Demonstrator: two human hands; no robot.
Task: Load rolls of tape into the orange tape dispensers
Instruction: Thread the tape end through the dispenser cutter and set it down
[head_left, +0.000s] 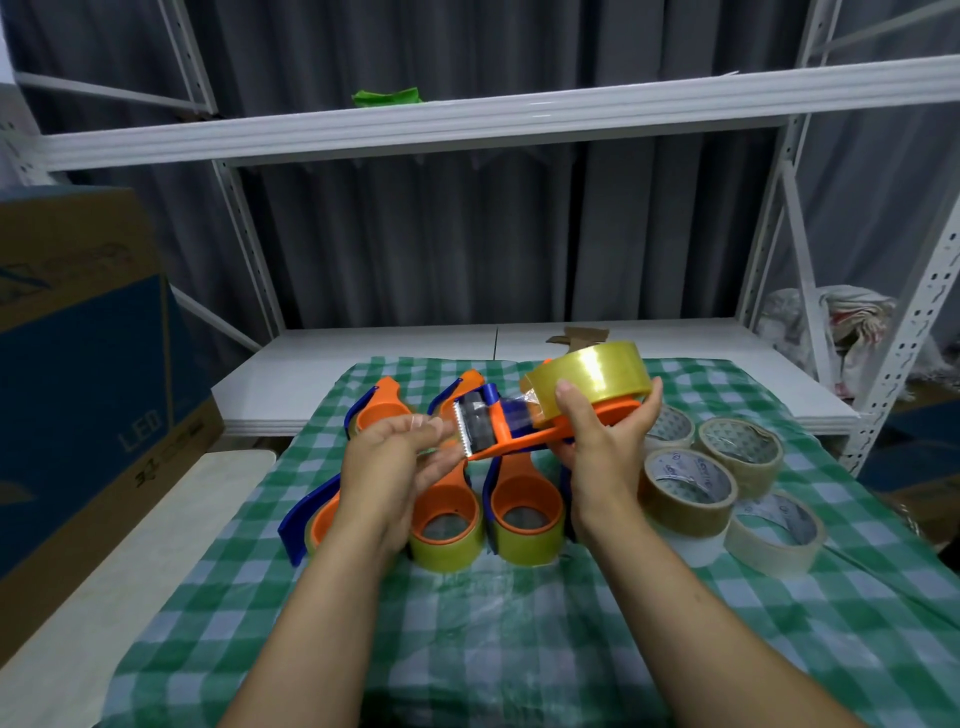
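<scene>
Right hand is gripping the orange dispenser from underneath. The fingers are wrapping round the hub end and the thumb is pressing on the side of the yellow tape roll seated on it. It's holding the whole thing up in the air, clear of the bench, with the roll tilting towards the back right.

Left hand is sitting just beside the dispenser's front end. Its fingers are only partly curled, and fingertips and thumb are pinching the clear tape end. That strip is running across from the roll, over the blue guide, to the serrated blade, which is pointing straight at the left palm.

Directly below both hands, three loaded dispensers are lying close together on the checked cloth. Two more are lying behind them towards the back edge. To the right of the right wrist, four loose rolls are clustering, the nearest ones just beside the forearm.

Near the person, the cloth is lying open between the forearms. A cardboard box is hemming in the left side, and the white shelf rack is boxing in the back and right.
</scene>
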